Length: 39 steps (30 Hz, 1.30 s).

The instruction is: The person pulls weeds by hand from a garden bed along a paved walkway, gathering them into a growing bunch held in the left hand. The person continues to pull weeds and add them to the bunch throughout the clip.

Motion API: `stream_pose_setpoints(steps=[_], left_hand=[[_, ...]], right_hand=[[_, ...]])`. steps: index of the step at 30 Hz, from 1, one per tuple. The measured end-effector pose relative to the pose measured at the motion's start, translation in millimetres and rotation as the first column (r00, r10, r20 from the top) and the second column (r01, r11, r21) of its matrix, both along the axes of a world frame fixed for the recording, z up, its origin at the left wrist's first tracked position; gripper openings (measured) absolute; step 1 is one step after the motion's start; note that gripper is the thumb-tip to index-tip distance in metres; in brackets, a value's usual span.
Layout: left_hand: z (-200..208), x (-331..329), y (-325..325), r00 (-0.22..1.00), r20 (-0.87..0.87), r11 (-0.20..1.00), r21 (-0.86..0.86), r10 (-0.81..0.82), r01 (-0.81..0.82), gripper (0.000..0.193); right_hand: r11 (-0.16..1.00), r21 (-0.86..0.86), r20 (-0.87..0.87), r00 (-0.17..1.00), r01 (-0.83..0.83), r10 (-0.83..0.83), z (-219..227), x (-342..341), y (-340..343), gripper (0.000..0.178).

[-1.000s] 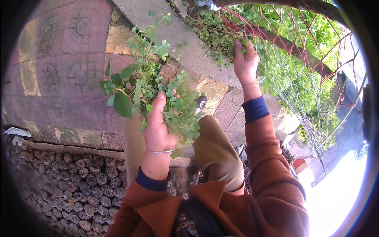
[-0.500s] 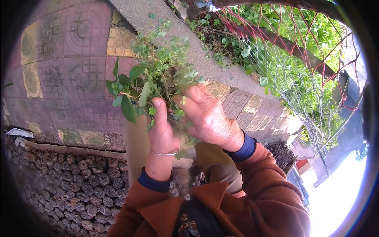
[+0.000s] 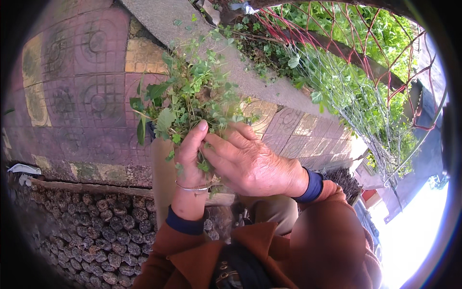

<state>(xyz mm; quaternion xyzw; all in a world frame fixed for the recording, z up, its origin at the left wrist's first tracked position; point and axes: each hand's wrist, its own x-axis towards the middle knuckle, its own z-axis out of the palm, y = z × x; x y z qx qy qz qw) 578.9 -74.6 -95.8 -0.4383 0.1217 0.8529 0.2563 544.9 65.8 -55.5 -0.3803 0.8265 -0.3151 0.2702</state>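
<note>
A loose bunch of leafy green plants (image 3: 197, 91) rises above my two hands, its small clover-like leaves mixed with a few larger ones on the left. My left hand (image 3: 191, 156) is closed round the lower stems, thumb pointing up, with a thin silver bangle (image 3: 192, 188) on the wrist. Pressed against it, my right hand (image 3: 250, 161) has its fingers curled into the base of the bunch. The stems between the palms are mostly hidden. Behind the bunch, its far side blurs into the pavement.
Purple and yellow patterned paving tiles (image 3: 96, 96) spread at the left. A concrete kerb (image 3: 260, 72) runs diagonally beyond the bunch. To the right stands a wire and red-cord fence (image 3: 346, 82) with greenery behind it. Many stacked dark, round-ended pieces (image 3: 110, 236) lie at lower left.
My right hand has come lower and closer against the left, its fingers now folded in at the stems. The bunch has tilted slightly, and its larger leaves have shifted.
</note>
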Motion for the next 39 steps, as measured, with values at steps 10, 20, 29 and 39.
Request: stream_pose_setpoints(steps=[10, 20, 29, 39], left_hand=[[-3.0, 2.4, -1.3, 0.987, 0.078, 0.989, 0.029, 0.141, -0.144, 0.034], [-3.1, -4.9, 5.0, 0.977, 0.201, 0.983, -0.155, -0.067, 0.1, 0.035], [-1.4, -5.0, 1.9, 0.975, 0.212, 0.987, -0.129, -0.064, 0.093, 0.034], [-1.5, -6.3, -1.1, 0.98, 0.187, 0.988, -0.125, -0.062, 0.086, 0.032]], right_hand=[[0.944, -0.276, 0.158, 0.977, 0.182, -0.142, 0.4, -4.1, 27.2, 0.031], [0.341, 0.452, -0.256, 0.486, 0.825, -0.836, -217.3, -16.1, 140.6, 0.062], [0.228, 0.535, -0.332, 0.451, 0.813, -0.828, -271.4, -26.6, 130.6, 0.067], [0.271, 0.565, -0.153, 0.422, 0.78, -0.894, -291.1, -30.9, 155.9, 0.028]])
